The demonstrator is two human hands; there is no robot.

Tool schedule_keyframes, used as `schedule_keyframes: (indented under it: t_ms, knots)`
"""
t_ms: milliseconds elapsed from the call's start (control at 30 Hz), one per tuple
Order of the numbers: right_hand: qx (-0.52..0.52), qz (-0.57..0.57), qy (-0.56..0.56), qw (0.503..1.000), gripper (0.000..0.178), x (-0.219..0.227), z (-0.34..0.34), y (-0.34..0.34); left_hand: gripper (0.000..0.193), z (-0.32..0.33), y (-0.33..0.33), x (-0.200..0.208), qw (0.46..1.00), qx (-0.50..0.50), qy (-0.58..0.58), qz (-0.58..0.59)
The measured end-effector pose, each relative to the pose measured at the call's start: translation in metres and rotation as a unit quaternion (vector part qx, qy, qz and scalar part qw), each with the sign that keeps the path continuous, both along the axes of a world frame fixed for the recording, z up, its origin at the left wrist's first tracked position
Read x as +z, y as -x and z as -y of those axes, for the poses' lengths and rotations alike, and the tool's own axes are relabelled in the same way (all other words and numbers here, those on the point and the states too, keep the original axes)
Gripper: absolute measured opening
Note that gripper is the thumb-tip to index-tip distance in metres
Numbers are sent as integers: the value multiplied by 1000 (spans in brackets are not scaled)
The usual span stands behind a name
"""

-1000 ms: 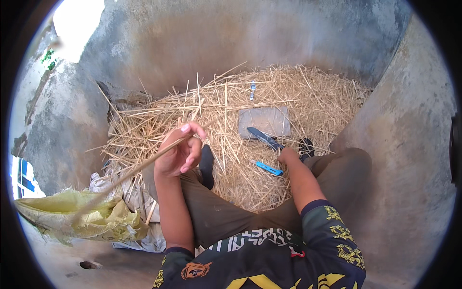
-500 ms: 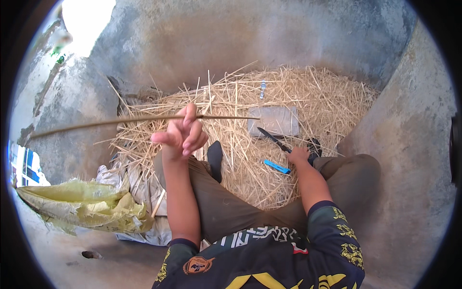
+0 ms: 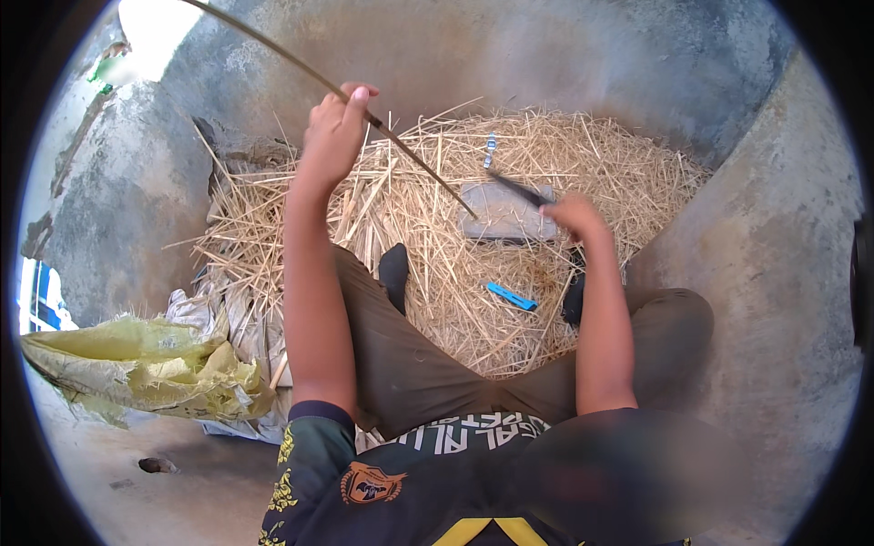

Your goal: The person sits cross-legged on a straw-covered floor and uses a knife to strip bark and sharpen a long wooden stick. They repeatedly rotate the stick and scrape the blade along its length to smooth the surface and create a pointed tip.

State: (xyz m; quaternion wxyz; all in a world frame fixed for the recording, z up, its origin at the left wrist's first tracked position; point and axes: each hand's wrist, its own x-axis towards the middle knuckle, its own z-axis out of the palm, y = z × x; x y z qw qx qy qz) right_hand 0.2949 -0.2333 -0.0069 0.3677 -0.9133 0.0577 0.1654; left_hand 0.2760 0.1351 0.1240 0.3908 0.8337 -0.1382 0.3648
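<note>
My left hand point(image 3: 333, 136) is closed round a long thin brown stick point(image 3: 273, 45). The stick slants from the upper left down to the right, its lower tip at the grey block point(image 3: 510, 223); I cannot tell whether they touch. A dark-bladed knife point(image 3: 519, 188) is in my right hand point(image 3: 575, 217), which is closed on its handle. The blade points up and left above the block's far edge, apart from the stick. Nearer to me, a blue box-cutter-like tool point(image 3: 511, 296) lies on the straw.
Straw and split strips point(image 3: 628, 173) cover the floor between my legs and the concrete wall point(image 3: 546, 55). A wristwatch-like item point(image 3: 490, 150) lies beyond the block. A torn yellowish sack point(image 3: 137, 364) is at left, and a small hole point(image 3: 157, 465) shows in the floor.
My left hand has moved up and away, turned over, and tilted the stick from nearly level to steeply slanted. My right hand has lifted the knife from the straw to above the block.
</note>
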Motion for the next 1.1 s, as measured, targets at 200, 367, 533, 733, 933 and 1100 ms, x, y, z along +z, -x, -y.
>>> schedule_keyframes:
  t_ms: [200, 367, 533, 733, 933, 1100]
  knots:
    - [-63, 295, -348, 887, 32, 141, -50, 40, 36, 23, -22, -31, 870, -213, 444, 28]
    - [-156, 476, -556, 663, 33, 42, -111, 30, 37, 53, -20, -30, 875, -96, 460, 118]
    - [-122, -29, 81, 989, 38, -235, -123, 59, 38, 47, -31, -35, 873, -81, 461, 135]
    - [-177, 68, 8, 982, 41, -204, -106, 21, 39, 47, -26, -33, 868, -111, 470, 113]
    - [-164, 241, -230, 929, 41, -33, -99, 1, 42, 23, -19, -18, 848, -255, 457, -82]
    - [-144, 352, -380, 843, 29, -26, -116, 22, 41, 38, -15, -16, 830, -279, 477, -75]
